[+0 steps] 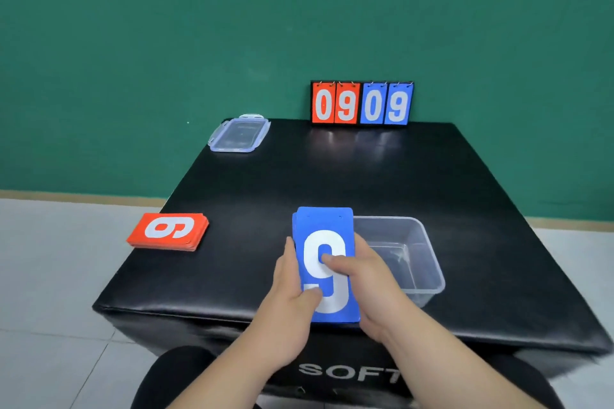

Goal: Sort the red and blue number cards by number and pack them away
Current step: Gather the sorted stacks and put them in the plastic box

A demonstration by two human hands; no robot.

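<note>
Both my hands hold a stack of blue number cards (pixel 324 226) above the near middle of the black table; its top card shows a white 9. My left hand (pixel 292 289) grips the stack's left edge, thumb on the face. My right hand (pixel 362 279) grips the right edge, thumb pressing the digit. A stack of red number cards (pixel 167 231), a 9 on top, lies flat at the table's left edge. Just right of my hands stands a clear plastic box (pixel 422 249) with nothing visible inside it.
A clear lid (pixel 239 134) with clips lies at the far left corner. A flip scoreboard (pixel 362 103) reading 09 in red and 09 in blue stands at the back edge against the green wall. The padded black table (pixel 365 169) carries the word SOFT on its front.
</note>
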